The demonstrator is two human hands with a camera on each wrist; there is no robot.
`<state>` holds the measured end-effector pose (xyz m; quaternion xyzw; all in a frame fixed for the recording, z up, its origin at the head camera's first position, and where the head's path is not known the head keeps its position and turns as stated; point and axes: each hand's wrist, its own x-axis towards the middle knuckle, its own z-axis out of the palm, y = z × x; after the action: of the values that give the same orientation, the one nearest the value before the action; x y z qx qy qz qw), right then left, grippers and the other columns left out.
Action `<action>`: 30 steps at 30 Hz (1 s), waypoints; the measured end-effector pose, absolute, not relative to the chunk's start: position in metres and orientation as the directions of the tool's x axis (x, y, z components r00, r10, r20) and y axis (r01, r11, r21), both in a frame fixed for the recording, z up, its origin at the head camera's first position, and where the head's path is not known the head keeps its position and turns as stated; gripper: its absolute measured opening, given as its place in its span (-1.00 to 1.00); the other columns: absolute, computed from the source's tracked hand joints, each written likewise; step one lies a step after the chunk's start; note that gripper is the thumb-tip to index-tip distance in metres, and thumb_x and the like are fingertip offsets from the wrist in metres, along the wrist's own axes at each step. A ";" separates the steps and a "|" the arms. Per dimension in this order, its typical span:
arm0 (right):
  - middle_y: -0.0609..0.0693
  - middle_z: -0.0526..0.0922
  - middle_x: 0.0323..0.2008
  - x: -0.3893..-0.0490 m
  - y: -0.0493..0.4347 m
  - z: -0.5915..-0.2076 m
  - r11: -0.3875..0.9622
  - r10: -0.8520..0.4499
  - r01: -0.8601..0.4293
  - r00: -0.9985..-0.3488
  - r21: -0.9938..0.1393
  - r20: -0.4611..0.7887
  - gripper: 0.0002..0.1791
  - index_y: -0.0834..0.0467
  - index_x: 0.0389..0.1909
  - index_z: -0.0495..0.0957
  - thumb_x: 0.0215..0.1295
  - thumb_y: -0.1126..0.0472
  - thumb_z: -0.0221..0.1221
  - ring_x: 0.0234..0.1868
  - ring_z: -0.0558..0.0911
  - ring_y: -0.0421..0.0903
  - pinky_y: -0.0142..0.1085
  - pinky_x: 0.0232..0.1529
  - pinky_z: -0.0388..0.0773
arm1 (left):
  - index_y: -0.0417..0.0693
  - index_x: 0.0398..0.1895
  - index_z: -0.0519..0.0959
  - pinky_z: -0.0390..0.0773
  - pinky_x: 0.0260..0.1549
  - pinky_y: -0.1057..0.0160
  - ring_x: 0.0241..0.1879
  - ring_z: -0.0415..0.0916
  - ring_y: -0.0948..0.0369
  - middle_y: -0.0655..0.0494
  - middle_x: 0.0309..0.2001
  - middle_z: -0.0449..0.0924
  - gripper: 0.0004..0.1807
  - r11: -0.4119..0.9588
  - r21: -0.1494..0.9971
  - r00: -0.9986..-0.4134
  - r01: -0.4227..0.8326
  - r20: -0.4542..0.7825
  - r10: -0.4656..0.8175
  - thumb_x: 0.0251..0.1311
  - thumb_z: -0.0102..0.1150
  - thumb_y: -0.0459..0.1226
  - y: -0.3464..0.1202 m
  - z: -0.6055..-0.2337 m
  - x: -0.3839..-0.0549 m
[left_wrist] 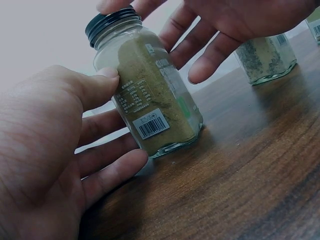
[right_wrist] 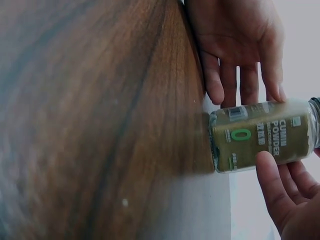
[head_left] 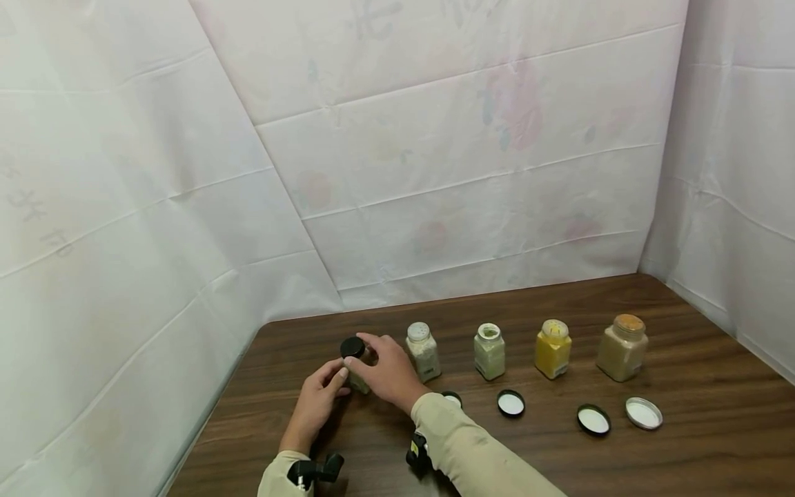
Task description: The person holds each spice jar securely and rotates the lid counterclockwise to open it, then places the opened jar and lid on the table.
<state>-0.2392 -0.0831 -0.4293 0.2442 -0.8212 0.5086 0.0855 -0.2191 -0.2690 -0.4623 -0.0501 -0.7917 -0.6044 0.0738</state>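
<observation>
A glass jar of cumin powder (left_wrist: 150, 90) stands on the table with its black lid (head_left: 352, 346) on. My left hand (head_left: 313, 404) holds the jar's side, thumb on one face and fingers around behind in the left wrist view. My right hand (head_left: 391, 369) reaches over from the right, its thumb and a finger pinching the lid while the other fingers spread beside the glass. The label shows in the right wrist view, where the right hand (right_wrist: 297, 212) partly appears at the lower right.
Rightward stand a jar with a white perforated top (head_left: 423, 352), a green powder jar (head_left: 490, 353), a yellow powder jar (head_left: 553, 349) and a larger tan jar (head_left: 622, 348). Several lids, including a dark-rimmed one (head_left: 511, 403), lie before them. White cloth (head_left: 466, 172) hangs behind.
</observation>
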 end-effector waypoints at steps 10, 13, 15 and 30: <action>-0.03 0.54 -0.09 -0.241 -0.081 -0.430 0.381 -0.306 -0.475 -0.875 -0.794 0.376 -0.34 -0.05 0.44 0.38 0.41 -0.23 0.14 -0.15 0.52 -0.18 -0.24 -0.15 0.50 | -0.20 0.28 0.51 0.62 -0.08 0.14 0.08 0.54 -0.01 -0.14 0.18 0.54 -0.61 0.276 0.949 -0.986 0.154 0.165 -0.016 0.50 0.06 -0.23 -0.267 -0.462 -0.223; -0.05 0.57 -0.03 -0.240 -0.081 -0.430 0.357 -0.300 -0.468 -0.877 -0.809 0.375 -0.38 -0.06 0.41 0.40 0.41 -0.20 0.17 -0.06 0.57 -0.17 -0.21 -0.07 0.53 | -0.22 0.26 0.52 0.63 -0.10 0.16 0.05 0.55 0.01 -0.16 0.16 0.54 -0.63 0.281 0.948 -0.986 0.150 0.164 -0.027 0.50 0.06 -0.25 -0.268 -0.462 -0.221; -0.07 0.59 0.00 -0.239 -0.081 -0.431 0.332 -0.295 -0.460 -0.880 -0.823 0.373 -0.42 -0.05 0.37 0.41 0.42 -0.17 0.18 -0.02 0.59 -0.16 -0.21 -0.05 0.55 | -0.24 0.26 0.52 0.63 -0.10 0.16 0.03 0.56 0.02 -0.17 0.15 0.54 -0.63 0.287 0.946 -0.985 0.151 0.167 -0.031 0.50 0.06 -0.25 -0.269 -0.462 -0.220; -0.01 0.63 0.05 -0.236 -0.078 -0.432 0.283 -0.267 -0.467 -0.877 -0.838 0.399 -0.64 -0.02 0.19 0.44 0.49 -0.04 0.13 0.06 0.61 -0.11 -0.13 0.04 0.55 | -0.20 0.25 0.53 0.63 -0.13 0.18 -0.04 0.59 0.05 -0.14 0.08 0.58 -0.63 0.287 0.946 -0.985 0.152 0.170 -0.037 0.49 0.07 -0.24 -0.268 -0.463 -0.220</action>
<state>-0.2362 -0.0776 -0.4320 0.2305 -0.7959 0.5525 0.0904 -0.2203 -0.2684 -0.4632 -0.0359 -0.7983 -0.5959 0.0794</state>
